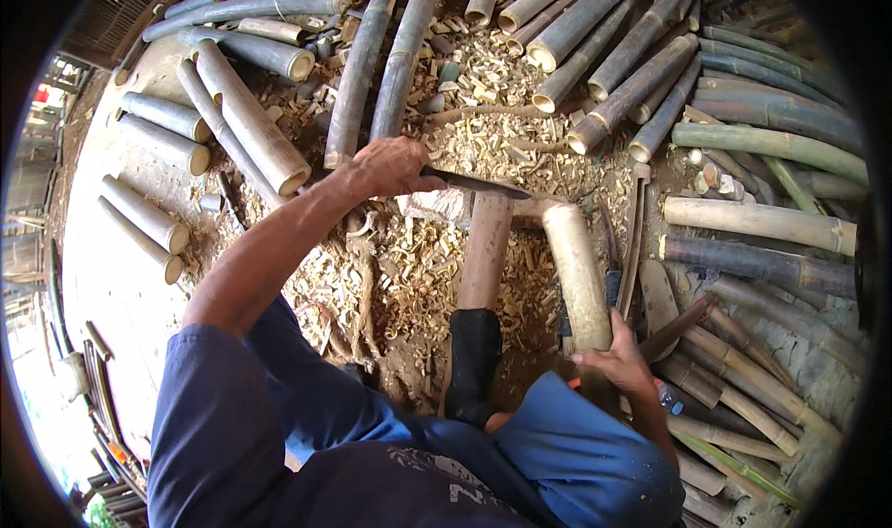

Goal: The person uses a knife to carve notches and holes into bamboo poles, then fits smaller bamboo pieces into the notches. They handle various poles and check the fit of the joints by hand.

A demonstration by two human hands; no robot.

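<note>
My left hand (395, 167) is closed around the handle of a long knife (478, 185), out in front of me. Its dark blade points right, over the top of a brownish bamboo piece (485, 254) that leans against a short wooden block (437, 207). My right hand (615, 359) grips the near end of a pale bamboo tube (576, 268), beside my right knee. The tube's far end rests by the block's right side, apart from the blade tip. Black footwear (475, 356) on my foot meets the near end of the brownish piece.
Pale wood shavings (409, 272) cover the ground around the block. Cut bamboo tubes (251, 114) lie at the left, with more bamboo poles (641, 82) at the far right. A pile of bamboo (743, 370) lies close to my right arm. Two dark poles (406, 54) stretch ahead of my left hand.
</note>
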